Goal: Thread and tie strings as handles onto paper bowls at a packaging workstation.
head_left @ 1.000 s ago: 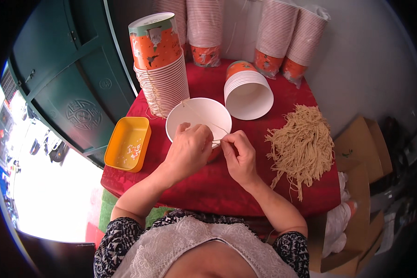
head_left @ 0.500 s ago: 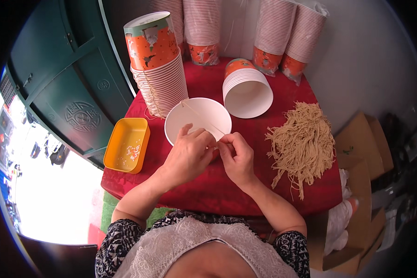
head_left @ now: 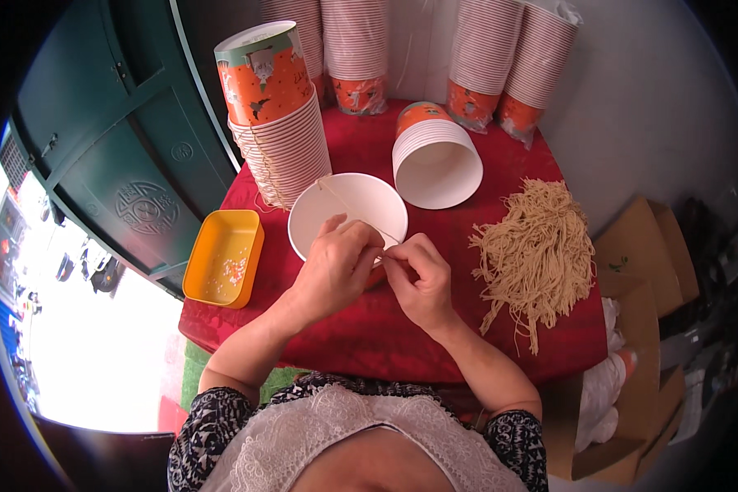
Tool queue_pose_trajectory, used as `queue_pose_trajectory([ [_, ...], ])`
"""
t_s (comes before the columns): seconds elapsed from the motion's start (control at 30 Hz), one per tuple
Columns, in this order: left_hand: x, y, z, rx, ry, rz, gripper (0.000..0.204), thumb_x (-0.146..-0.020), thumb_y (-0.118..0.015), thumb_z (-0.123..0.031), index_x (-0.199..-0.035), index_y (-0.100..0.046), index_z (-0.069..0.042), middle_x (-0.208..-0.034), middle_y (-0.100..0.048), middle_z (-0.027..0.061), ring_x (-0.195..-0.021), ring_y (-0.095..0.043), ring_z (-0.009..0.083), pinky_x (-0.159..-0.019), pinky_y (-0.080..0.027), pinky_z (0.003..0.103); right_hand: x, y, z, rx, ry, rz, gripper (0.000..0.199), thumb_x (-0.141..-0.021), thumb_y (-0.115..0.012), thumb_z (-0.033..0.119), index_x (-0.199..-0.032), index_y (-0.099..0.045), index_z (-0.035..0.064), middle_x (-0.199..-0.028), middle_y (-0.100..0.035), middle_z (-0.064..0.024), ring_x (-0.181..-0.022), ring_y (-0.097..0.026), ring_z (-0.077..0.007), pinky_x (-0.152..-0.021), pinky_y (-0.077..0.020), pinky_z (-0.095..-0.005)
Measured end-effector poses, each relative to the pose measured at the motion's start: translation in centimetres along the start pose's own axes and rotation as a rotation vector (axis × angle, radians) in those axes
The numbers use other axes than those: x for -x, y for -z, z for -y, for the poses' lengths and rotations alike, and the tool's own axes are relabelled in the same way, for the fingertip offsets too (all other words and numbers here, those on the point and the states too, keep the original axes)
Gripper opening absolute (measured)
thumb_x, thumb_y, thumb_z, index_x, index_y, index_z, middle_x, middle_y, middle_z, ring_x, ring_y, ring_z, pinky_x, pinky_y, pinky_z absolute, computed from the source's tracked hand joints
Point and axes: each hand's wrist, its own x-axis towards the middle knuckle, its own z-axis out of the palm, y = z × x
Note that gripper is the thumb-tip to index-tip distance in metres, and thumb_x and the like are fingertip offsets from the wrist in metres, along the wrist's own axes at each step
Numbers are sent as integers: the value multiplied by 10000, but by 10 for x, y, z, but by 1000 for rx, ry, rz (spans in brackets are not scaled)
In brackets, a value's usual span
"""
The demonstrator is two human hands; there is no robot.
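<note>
Behind us rises a plain grey wall (head_left: 648, 107), with a dark green panelled door (head_left: 82, 156) to our left and a table (head_left: 369, 344) draped in deep red cloth before us. Open brown cardboard boxes (head_left: 644, 254) stand off the table's right side. Along its far edge we see four tall stacks of orange-and-white paper buckets (head_left: 357, 41) in clear plastic; nearer, at the left, stands an unwrapped stack of similar buckets (head_left: 287, 148), strings hanging down its side. A shaggy heap of tan strings (head_left: 537, 262) lies at the right, and a short bucket stack (head_left: 435, 156) rests on its side behind. In front of us sits one upright, white-lined round paper bucket (head_left: 312, 221), right of a rectangular yellow plastic tray (head_left: 242, 232) holding small pale bits (head_left: 232, 273). Our left hand (head_left: 339, 258) curls at the bucket's near rim; its fingertips are partly hidden, so we cannot tell what they grip. Our right hand (head_left: 421, 275) pinches a thin tan string (head_left: 388, 236) between thumb and forefinger, and that string crosses the bucket's mouth from the far rim.
</note>
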Motion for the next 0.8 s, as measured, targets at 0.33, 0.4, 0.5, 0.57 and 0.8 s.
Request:
queue_pose_trajectory([
  [0.33, 4, 4, -2, -33, 17, 67, 126, -835, -652, 29, -918, -591, -44, -834, -642, 74, -831, -659, 269, -1117, -324, 562, 1, 3, -3, -205, -166, 27, 34, -891, -662, -36, -918, -661, -16, -842, -570, -49, -704, -558, -114, -608, -448, -249],
  [0.4, 6, 4, -3, -80, -24, 62, 133, -836, -652, 27, -926, -593, -51, -832, -639, 68, -818, -662, 253, -1153, -261, 598, 2, 3, -4, -213, -171, 25, 31, -893, -663, -34, -918, -661, -16, -843, -571, -47, -707, -558, -110, -608, -449, -246],
  [0.5, 8, 2, -5, -89, -46, 39, 153, -833, -659, 23, -941, -599, -67, -821, -635, 55, -811, -666, 234, -1167, -216, 604, 2, 3, -3, -210, -176, 24, 29, -893, -663, -36, -916, -661, -18, -844, -573, -45, -711, -561, -107, -610, -455, -246],
  [0.57, 7, 4, -10, -74, -26, 71, 179, -820, -671, 35, -944, -600, -72, -821, -640, 43, -798, -666, 225, -1165, -224, 604, 2, 4, -1, -200, -175, 23, 31, -891, -662, -41, -913, -660, -20, -842, -574, -45, -712, -565, -107, -611, -460, -249],
  [0.8, 8, -2, 1, -76, -121, 2, 209, -759, -700, 60, -881, -601, -77, -781, -637, 25, -772, -663, 215, -1168, -231, 589, 4, 3, -6, -162, -134, 24, 50, -883, -680, -30, -922, -655, -11, -848, -569, -58, -724, -569, -124, -621, -461, -263],
])
